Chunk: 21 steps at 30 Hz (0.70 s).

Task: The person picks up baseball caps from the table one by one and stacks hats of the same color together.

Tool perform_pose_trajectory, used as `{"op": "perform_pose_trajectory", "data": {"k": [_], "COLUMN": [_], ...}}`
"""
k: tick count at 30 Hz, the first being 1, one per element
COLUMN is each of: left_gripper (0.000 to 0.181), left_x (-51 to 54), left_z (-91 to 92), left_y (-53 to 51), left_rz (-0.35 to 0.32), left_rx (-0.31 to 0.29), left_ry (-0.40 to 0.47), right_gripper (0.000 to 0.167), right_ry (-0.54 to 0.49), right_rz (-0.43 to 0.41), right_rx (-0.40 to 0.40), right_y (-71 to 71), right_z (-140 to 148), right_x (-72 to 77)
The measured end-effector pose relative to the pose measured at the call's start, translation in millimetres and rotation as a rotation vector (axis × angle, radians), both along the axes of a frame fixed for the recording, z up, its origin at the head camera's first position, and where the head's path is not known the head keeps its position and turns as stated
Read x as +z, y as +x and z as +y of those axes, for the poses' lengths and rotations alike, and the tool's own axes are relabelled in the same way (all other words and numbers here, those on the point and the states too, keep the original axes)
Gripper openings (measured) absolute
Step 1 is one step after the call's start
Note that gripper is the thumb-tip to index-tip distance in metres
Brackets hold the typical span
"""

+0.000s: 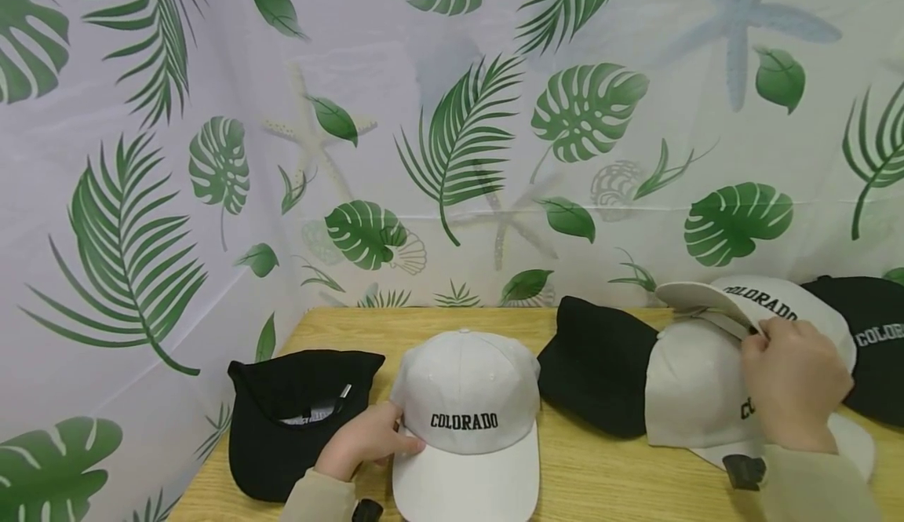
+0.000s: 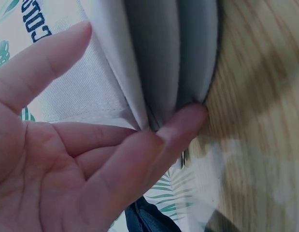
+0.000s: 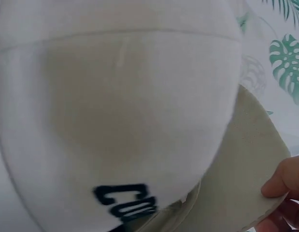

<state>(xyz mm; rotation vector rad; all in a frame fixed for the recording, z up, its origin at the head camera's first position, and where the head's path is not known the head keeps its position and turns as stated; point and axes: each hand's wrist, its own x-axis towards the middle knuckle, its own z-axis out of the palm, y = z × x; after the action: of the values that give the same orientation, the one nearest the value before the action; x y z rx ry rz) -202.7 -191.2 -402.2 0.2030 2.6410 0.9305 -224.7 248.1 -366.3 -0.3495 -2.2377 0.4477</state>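
My left hand is at the left side of a white cap lettered COLORADO, at the junction of crown and brim. In the left wrist view several brims lie nested there, so it is a stack, and my left fingertips hold its edge. At the right, my right hand pinches the brim of another white cap, tilted above a further white cap. The right wrist view shows that brim between thumb and fingers, with the crown filling the left.
An upturned black cap lies left of the stack. Another black cap adjoins the lower white cap, and a black COLORADO cap lies far right. Behind the wooden table hangs a leaf-patterned sheet.
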Motion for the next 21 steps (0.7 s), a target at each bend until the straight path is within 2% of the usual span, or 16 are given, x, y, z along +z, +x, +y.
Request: {"op": "perform_pose_trajectory", "data": {"k": [3, 12, 16, 21], "left_gripper": [0.026, 0.027, 0.027, 0.026], "left_x": [0.0, 0.8, 0.5, 0.1], "left_z": [0.2, -0.1, -0.5, -1.3], "left_y": [0.0, 0.3, 0.6, 0.6], "left_rz": [-0.003, 0.001, 0.008, 0.011], "left_rx": [0.004, 0.010, 0.003, -0.009], "left_ry": [0.000, -0.004, -0.006, 0.004], "right_gripper": [0.022, 0.020, 0.020, 0.018], "right_ry": [0.008, 0.067, 0.052, 0.004], "right_rz": [0.041, 0.303, 0.379, 0.476], "right_rx": [-0.017, 0.036, 0.102, 0.262], "right_y": [4.4, 24.3, 35.5, 50.3], "right_z": [-3, -22, -34, -56], "right_x": [6.9, 32.5, 44.8, 56.2]}}
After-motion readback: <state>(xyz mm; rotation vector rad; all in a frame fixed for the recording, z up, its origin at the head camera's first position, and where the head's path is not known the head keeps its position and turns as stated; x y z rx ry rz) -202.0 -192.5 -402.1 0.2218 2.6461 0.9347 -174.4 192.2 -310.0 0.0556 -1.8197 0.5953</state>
